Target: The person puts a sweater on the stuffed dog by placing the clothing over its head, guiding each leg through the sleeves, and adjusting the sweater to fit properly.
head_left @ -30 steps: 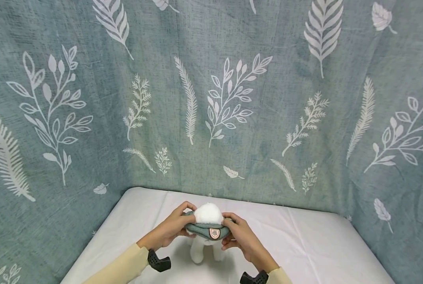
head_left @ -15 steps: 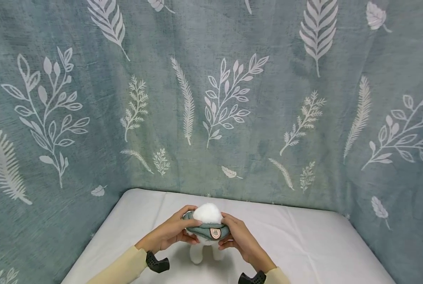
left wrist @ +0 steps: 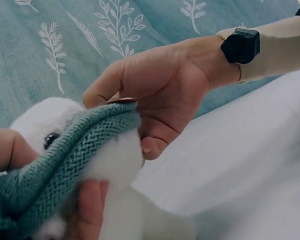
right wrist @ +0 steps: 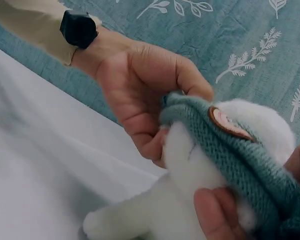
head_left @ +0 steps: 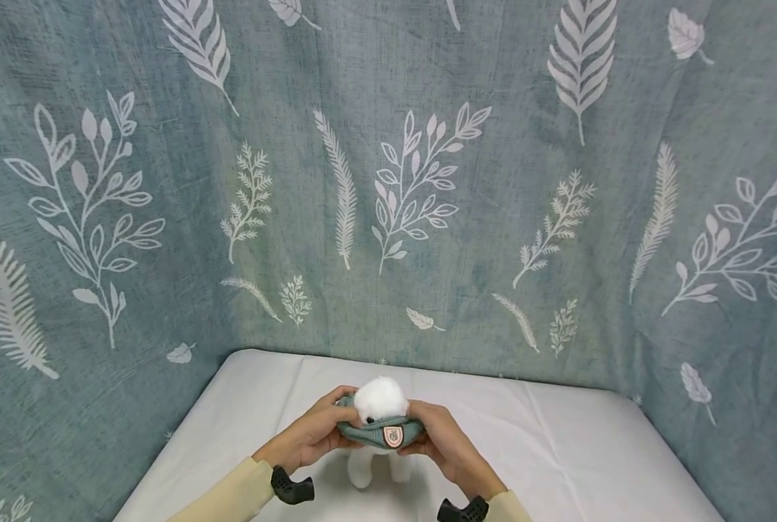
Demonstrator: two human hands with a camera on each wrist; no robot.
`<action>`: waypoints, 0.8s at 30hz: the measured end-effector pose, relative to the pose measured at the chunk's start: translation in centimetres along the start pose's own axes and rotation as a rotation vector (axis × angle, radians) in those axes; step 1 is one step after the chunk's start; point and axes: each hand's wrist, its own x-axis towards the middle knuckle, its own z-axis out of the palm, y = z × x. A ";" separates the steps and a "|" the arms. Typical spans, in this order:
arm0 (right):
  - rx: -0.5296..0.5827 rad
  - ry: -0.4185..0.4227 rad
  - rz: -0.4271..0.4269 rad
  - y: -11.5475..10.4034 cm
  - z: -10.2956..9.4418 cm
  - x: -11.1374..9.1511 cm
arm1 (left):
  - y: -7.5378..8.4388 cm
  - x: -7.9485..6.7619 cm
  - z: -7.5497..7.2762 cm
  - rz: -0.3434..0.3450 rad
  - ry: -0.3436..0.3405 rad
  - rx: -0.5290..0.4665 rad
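Note:
A white plush toy (head_left: 380, 395) stands upright on white cloth, with a rolled teal knitted garment (head_left: 362, 433) around its face. One black eye (left wrist: 51, 139) shows just above the knit, and a shield-shaped badge (head_left: 393, 436) sits on its front. My left hand (head_left: 315, 435) pinches the garment's left side, thumb over the roll and fingers (right wrist: 214, 210) below. On the opposite side my right hand (head_left: 442, 441) grips it the same way, its thumb on the upper edge and fingertips (left wrist: 92, 205) reaching under. The toy's back is hidden.
White cloth (head_left: 525, 464) covers the surface around the toy. A blue-green curtain (head_left: 467, 304) with white leaf prints encloses the back and both sides. Black bands (head_left: 292, 484) are worn at both wrists, over cream sleeves.
The knitted garment has slid down the toy's head, so more white fur and an eye show above it. Both hands have moved slightly lower with it.

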 end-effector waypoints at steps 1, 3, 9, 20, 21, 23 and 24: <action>0.002 0.001 -0.002 0.0 0.0 0.0 | -0.1 0.0 0.0 -0.001 0.009 -0.007; 0.001 0.012 -0.002 0.0 0.1 0.0 | -0.2 0.0 0.1 -0.003 0.023 -0.016; 0.036 -0.001 0.006 0.3 0.1 -0.3 | -0.5 0.0 -0.1 -0.022 0.024 -0.020; 0.085 -0.080 0.039 -0.2 0.3 -0.4 | -0.2 -0.3 0.0 -0.019 -0.040 -0.017; 0.089 -0.078 0.043 -0.1 0.3 -0.5 | -0.2 -0.3 0.1 -0.019 -0.039 -0.015; 0.101 -0.074 0.052 -0.1 0.4 -0.6 | -0.2 -0.4 0.2 -0.021 -0.038 -0.009; 0.103 -0.072 0.053 0.0 0.4 -0.6 | -0.2 -0.5 0.2 -0.023 -0.037 -0.007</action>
